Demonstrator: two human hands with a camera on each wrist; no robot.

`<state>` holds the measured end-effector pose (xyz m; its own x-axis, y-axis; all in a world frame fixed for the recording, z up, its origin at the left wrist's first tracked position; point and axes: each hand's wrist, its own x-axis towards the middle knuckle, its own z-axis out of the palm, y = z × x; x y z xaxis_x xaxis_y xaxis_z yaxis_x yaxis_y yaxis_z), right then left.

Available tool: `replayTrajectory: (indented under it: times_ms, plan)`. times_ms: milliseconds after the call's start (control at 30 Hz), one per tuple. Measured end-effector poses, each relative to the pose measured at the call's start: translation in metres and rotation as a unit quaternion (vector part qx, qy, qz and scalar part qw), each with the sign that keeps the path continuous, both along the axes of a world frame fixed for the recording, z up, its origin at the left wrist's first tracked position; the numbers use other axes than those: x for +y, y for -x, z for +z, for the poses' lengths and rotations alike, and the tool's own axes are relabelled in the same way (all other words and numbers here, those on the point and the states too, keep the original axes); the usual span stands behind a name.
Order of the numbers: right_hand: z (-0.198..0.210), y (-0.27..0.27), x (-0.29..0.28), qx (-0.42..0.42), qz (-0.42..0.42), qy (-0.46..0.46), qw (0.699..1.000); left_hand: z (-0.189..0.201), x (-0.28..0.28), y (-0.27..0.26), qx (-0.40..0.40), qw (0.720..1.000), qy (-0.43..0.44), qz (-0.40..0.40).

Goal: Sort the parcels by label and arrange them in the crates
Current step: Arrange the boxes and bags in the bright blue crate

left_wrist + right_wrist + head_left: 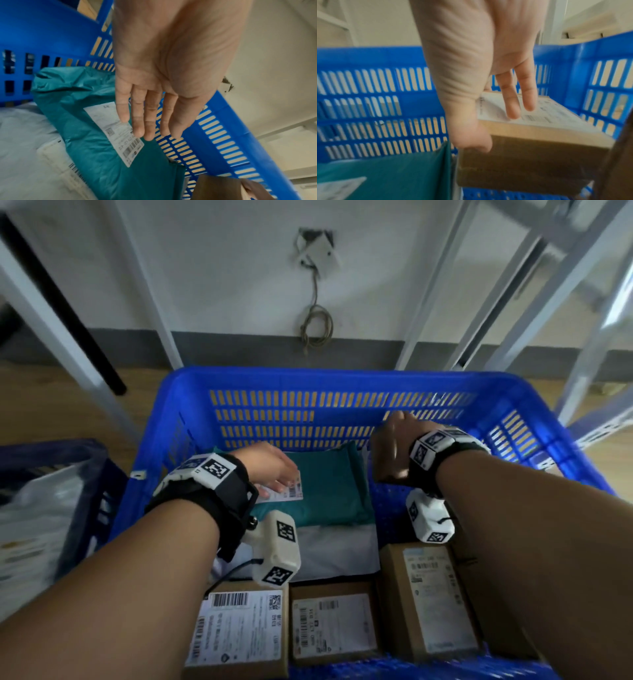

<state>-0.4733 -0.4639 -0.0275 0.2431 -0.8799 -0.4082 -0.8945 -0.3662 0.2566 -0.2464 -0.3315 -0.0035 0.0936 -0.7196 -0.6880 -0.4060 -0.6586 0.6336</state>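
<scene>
Mid-frame, right hand [479, 83] clamps a cardboard box [530, 152] above the blue crate [342, 381]; it may snag the teal mailer [329, 487]. Left hand [164, 70] flat, fingers apart.

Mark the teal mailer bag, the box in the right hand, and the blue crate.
teal mailer bag [330, 491], head view, bare top face.
cardboard box [530, 159], right wrist view, near side.
blue crate [342, 378], head view, far rim.

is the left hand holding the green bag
No, the left hand is flat with straight fingers over the green bag, nothing in its grip.
</scene>
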Motion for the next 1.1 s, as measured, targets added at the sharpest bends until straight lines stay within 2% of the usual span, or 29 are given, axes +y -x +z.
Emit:
replayTrajectory:
  times_ms: [167, 267, 333, 467, 733, 833, 967, 1033, 1100]
  plan:
    - [0.099, -0.028, 0.064, -0.046, 0.048, -0.003, 0.998, 0.037, 0.015, 0.016, 0.0, 0.999, 0.029, 0.022]
    - [0.127, -0.035, 0.097, -0.11, 0.066, -0.013, 0.992, 0.056, 0.032, 0.026, 0.014, 0.998, 0.033, 0.06]
    - [0.135, -0.036, 0.113, -0.147, 0.077, -0.023, 0.986, 0.063, 0.041, 0.028, 0.025, 0.997, 0.037, 0.068]
    - [0.161, -0.041, 0.141, -0.168, 0.158, -0.037, 0.972, 0.074, 0.056, 0.028, 0.08, 0.991, 0.05, 0.098]
    - [0.165, -0.049, 0.158, -0.203, 0.178, -0.038, 0.962, 0.095, 0.073, 0.038, 0.099, 0.983, 0.088, 0.13]
    - [0.164, -0.051, 0.157, -0.221, 0.192, -0.049, 0.955, 0.101, 0.077, 0.04, 0.098, 0.975, 0.087, 0.181]
    - [0.165, -0.042, 0.149, -0.318, 0.133, -0.046, 0.938, 0.106, 0.082, 0.033, 0.156, 0.952, 0.071, 0.253]
    - [0.163, -0.032, 0.144, -0.388, 0.056, -0.019, 0.92, 0.107, 0.084, 0.028, 0.183, 0.94, 0.074, 0.279]
    - [0.156, -0.025, 0.14, -0.459, -0.041, -0.012, 0.887, 0.109, 0.087, 0.024, 0.201, 0.929, 0.087, 0.3]
